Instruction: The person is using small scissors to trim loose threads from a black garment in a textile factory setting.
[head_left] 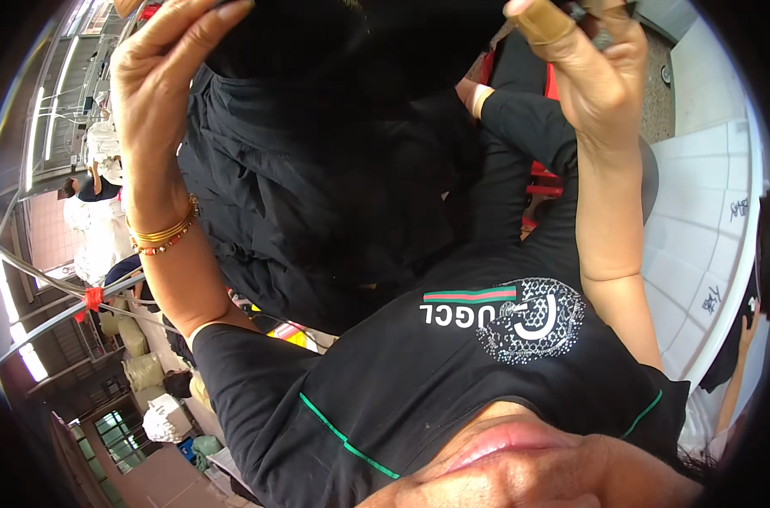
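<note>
A large gathered piece of black cloth (317, 186) spreads across my lap and up to the upper edge of the picture. My left hand (160, 80) is raised at the upper left, thumb and fingers pinched together on the cloth's edge; gold and beaded bracelets circle that wrist. Opposite it, at the upper right, my right hand (601, 80) is closed, its thumb wrapped in a tan finger cover (542, 21). Something small, grey and metallic-looking shows between its fingers, cut off by the frame's edge, so its kind cannot be told.
Right of me stands a white panelled surface (698, 245) with dark handwritten marks. Red parts of a seat (544, 179) show by my legs. At the left, a metal rail (59, 317) carries a red tie. Beyond are white bundles (165, 419) and other people.
</note>
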Available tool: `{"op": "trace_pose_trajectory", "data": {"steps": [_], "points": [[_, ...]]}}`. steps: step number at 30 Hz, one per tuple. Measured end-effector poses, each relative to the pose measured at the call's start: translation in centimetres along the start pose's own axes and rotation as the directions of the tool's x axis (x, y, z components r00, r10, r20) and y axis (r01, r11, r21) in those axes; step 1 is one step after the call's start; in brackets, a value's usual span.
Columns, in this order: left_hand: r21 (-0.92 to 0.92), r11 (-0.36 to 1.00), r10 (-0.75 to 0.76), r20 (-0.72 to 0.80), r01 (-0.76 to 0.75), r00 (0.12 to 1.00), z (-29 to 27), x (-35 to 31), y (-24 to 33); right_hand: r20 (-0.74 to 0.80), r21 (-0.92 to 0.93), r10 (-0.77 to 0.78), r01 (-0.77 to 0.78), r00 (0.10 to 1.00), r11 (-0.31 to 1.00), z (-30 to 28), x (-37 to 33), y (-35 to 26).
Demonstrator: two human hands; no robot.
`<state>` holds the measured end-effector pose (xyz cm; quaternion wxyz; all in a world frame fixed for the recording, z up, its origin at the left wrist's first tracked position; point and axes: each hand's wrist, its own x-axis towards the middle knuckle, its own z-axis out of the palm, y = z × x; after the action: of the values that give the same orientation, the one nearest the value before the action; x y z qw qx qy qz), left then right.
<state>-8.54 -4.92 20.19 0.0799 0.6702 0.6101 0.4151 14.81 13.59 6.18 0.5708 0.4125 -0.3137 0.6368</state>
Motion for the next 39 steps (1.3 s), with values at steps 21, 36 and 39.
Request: {"op": "trace_pose_trajectory", "data": {"steps": [21, 36, 39], "points": [[-0.632, 0.501, -0.512, 0.334, 0.592, 0.791, 18.0, -7.2, -5.7, -0.491, -0.841, 0.602, -0.524, 0.63, -0.137, 0.5, -4.3, -6.2], [-0.675, 0.406, -0.579, 0.331, 0.616, 0.745, 17.4, -7.3, -5.2, -0.233, -0.97, 0.644, -0.221, 0.729, -0.101, 1.4, -6.0, -4.4], [-0.684, 0.422, -0.553, 0.326, 0.595, 0.767, 17.4, -7.3, -5.3, -0.235, -0.968, 0.638, -0.236, 0.734, -0.085, 1.4, -6.1, -4.3]]}}
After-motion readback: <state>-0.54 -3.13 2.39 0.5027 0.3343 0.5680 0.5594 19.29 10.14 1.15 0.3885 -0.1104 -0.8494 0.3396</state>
